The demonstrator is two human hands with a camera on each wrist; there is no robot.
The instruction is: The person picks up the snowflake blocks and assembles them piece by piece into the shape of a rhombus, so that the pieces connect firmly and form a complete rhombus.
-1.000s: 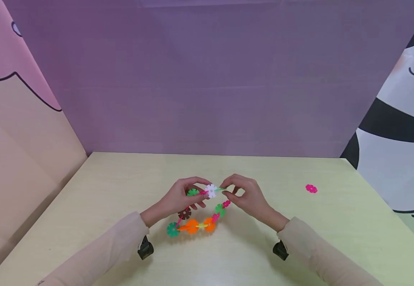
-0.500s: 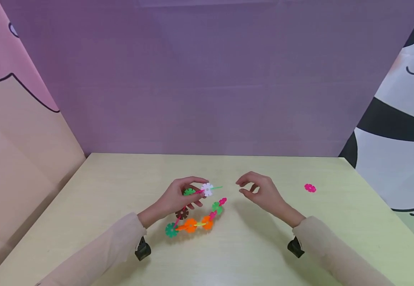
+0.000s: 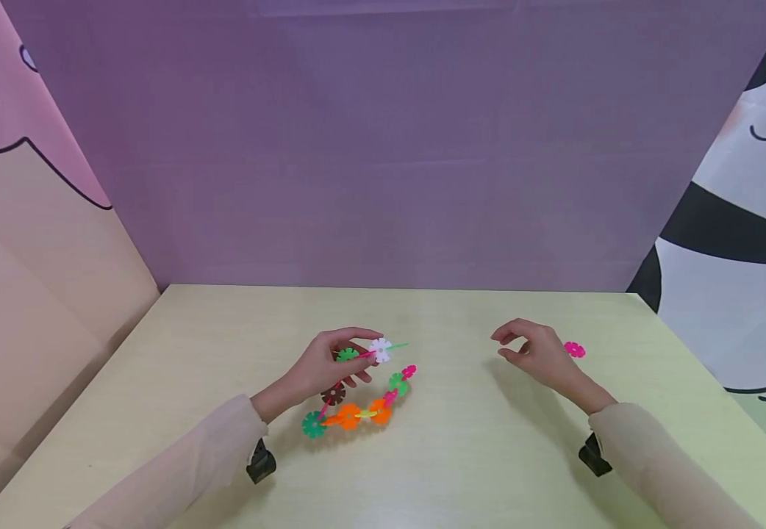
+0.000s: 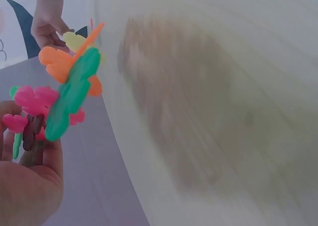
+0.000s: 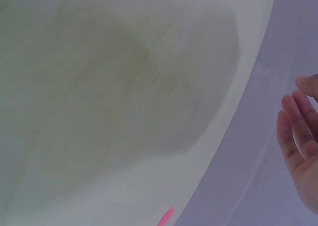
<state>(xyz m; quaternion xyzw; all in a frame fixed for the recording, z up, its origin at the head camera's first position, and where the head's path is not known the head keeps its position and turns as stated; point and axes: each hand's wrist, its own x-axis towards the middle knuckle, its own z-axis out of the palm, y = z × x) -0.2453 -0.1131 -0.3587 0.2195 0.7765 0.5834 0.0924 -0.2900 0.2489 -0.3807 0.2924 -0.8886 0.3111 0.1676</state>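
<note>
My left hand (image 3: pixel 313 371) pinches a white flower-shaped disc (image 3: pixel 380 350) between thumb and fingers. It is part of a curved chain of interlocking plastic discs, with a light green disc (image 3: pixel 398 345) edge-on at its right tip. From the hand the chain runs down past a brown disc (image 3: pixel 334 394) and a teal disc (image 3: pixel 314 425), then through orange discs (image 3: pixel 349 416) to a pink disc (image 3: pixel 409 372) at the other end. Between the two ends there is a gap. Holding nothing, my right hand (image 3: pixel 542 356) hovers over the table left of a loose pink disc (image 3: pixel 575 350), fingers loosely bent, thumb apart.
The pale wooden table (image 3: pixel 462 470) extends beneath both arms. Behind it hangs a purple backdrop (image 3: pixel 389 147). A panda-print panel (image 3: pixel 740 264) stands on the right and a pink and beige panel (image 3: pixel 39 220) on the left.
My right hand has let go of the light green disc and moved right, close to the loose pink disc. My left hand keeps hold of the chain, nearly still.
</note>
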